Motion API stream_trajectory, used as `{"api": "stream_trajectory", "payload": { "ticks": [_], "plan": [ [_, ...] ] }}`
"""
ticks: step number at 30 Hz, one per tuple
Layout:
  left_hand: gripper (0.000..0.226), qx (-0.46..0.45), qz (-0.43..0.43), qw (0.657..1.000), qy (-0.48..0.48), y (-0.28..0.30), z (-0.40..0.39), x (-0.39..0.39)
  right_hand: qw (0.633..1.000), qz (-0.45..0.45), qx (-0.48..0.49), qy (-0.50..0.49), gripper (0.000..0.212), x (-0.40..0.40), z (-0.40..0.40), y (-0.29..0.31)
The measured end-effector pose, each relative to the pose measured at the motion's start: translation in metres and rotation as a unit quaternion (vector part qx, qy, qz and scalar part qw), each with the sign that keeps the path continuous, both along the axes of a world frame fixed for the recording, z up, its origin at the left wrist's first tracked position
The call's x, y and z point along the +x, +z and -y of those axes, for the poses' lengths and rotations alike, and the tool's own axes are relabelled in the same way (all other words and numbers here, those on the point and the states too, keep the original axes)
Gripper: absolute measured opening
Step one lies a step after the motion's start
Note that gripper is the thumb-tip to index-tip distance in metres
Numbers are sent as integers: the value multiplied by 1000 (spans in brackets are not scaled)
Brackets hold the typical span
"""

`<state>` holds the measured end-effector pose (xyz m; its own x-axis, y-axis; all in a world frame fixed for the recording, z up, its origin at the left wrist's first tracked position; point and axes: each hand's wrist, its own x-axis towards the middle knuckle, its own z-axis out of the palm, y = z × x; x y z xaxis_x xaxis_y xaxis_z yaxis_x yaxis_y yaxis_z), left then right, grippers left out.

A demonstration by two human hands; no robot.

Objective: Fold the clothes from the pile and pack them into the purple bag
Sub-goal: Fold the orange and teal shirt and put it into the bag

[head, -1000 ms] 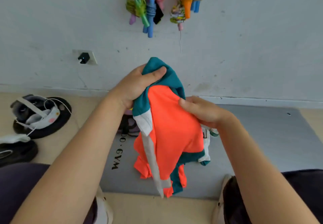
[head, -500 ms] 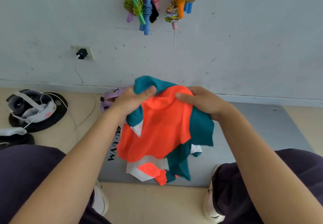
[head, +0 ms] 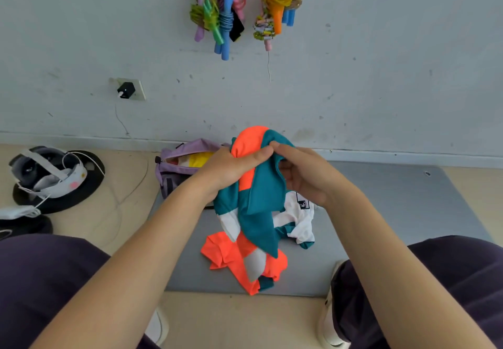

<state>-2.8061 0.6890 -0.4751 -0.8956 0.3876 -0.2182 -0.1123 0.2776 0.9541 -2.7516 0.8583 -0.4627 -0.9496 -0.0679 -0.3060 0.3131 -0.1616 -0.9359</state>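
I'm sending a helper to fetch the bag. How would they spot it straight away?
Look along the foot of the pale grey wall to the far left corner of the grey floor mat. There sits the small purple fabric bag, unzipped, yellow cloth showing inside; it is the only purple thing on the floor.

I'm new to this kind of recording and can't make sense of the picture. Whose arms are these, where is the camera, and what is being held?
The camera sits on a person's head, looking down at their own bare arms. The left hand and right hand both grip a crumpled orange, teal and white garment, whose lower end trails onto a grey mat on the floor. Behind the left hand lies the open purple bag, with something yellow inside. Skipping ropes hang on the wall, and a headset lies on the floor to the left.
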Motion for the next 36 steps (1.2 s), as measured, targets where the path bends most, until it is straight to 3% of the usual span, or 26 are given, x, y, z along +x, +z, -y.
{"api": "stream_trajectory", "payload": {
  "ticks": [5, 10, 13, 15, 18, 21, 23, 28, 31, 34, 36],
  "plan": [
    [80, -21, 1, 1000, -10, -4, 1, -5, 996, -19, -86, 23, 28, 3, -6, -5],
    [51, 35, -50, 997, 44, -10, -10, -8, 997, -1, -5, 81, 42, 8, 5, -11],
    [46, 43, -56, 992, 103, -14, -15, -9, 998, -12, -31, 51, 20, 9, 10, -10],
    [43, 18, -101, 989, 107, -14, -14, -8, 995, -27, -93, -11, 19, 6, 7, -7],
    [23, 55, -148, 986, 50, -11, -7, -1, 985, -50, -148, -69, 28, -3, 2, -3],
    [32, 118, -84, 988, -51, -21, -6, 11, 975, -54, -190, -101, 27, -7, 6, -2],
    [26, 134, -53, 987, -66, -32, -10, 18, 972, -54, -200, -114, 21, -8, 9, -2],
    [11, 185, -5, 982, -29, -34, -10, 15, 979, -58, -102, -168, 11, -8, 7, -1],
    [18, 175, -12, 982, -65, -13, -9, 11, 975, -63, -63, -206, 13, -8, 0, 4],
    [20, 123, 1, 983, -133, 11, -12, 10, 979, -87, -21, -183, 18, -8, -1, 7],
    [39, 104, 27, 987, -123, 22, -10, 5, 980, -117, 3, -160, 28, -8, -5, 7]
  ]
}}
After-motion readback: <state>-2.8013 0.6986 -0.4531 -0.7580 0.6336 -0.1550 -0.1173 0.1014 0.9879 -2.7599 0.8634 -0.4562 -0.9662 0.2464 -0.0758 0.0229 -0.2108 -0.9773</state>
